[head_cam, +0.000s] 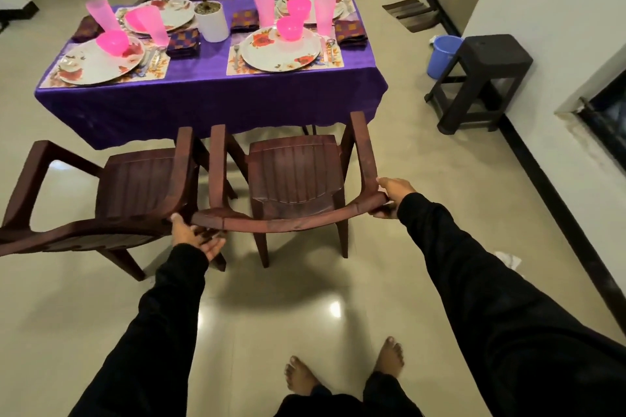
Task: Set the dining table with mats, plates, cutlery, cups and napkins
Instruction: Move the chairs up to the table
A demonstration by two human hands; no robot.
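- L hand [194,237] grips chair [291,179] backrest, left end; R hand [389,195] grips right end.
- Table [210,101]: 4 settings; near-right plate [280,51] on mat [233,66] holds pink bowl [289,28].
- White pot [212,22] holds plant, table centre.
- Blue bucket [440,56] by stool; contents not visible.

Head view, looking forward and down, table [210,91] near ahead

**Four places laid on the purple-clothed table**

The table [210,91] carries four floral mats, each under a floral plate [280,50]. Pink bowls [289,28] sit on the plates, with pink cups [324,15] beside them. Cutlery [329,47] lies at the plates' sides, and folded checked napkins [183,43] lie beside the settings.
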